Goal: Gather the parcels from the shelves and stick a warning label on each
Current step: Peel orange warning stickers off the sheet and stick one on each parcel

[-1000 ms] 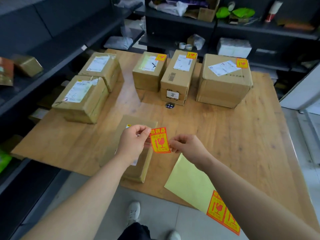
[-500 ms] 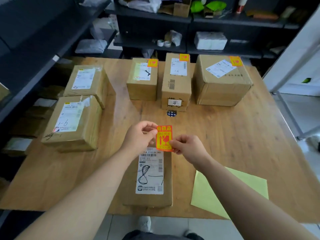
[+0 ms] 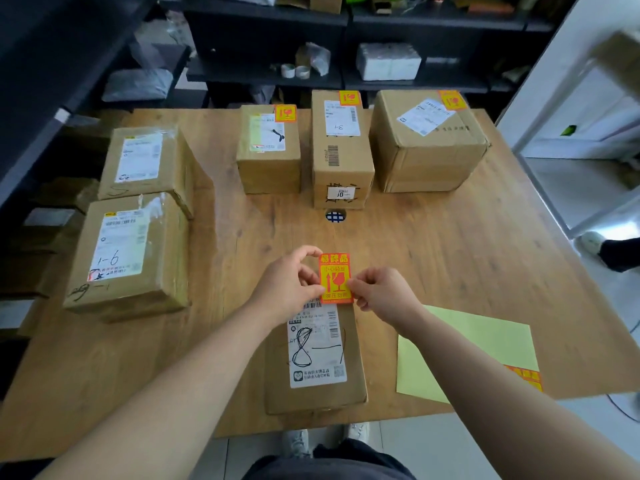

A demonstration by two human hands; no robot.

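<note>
- While both hands meet over the near middle of the wooden table (image 3: 433,258), the left hand (image 3: 287,285) pinches the left edge of the orange warning label (image 3: 335,277) between thumb and fingertips, and the right hand (image 3: 384,294) pinches its right edge the same way.
- That label is held upright and flat to the camera, over the far end of the near parcel (image 3: 313,358), a long flat box that lies lengthwise with its close end almost at the table's front edge.
- To the right of this parcel lies a yellow backing sheet (image 3: 485,344); its near right corner reaches the table edge, and a few orange stickers show there.
- Along the far edge stand three parcels in a row, each with an orange label on its top: a small box (image 3: 268,157), a narrow middle box (image 3: 343,161) just beside it, and a large box (image 3: 429,150) to the right.
- On the left side sit two unlabelled parcels, a far-left box (image 3: 145,168) and a near-left box (image 3: 128,254), touching or nearly so, close to the table's left edge.
- Between the far row and the hands the tabletop is bare except for a small round grommet (image 3: 336,216); the right half of the table is also open wood.
- Dark shelves (image 3: 263,74) run behind and to the left of the table.
</note>
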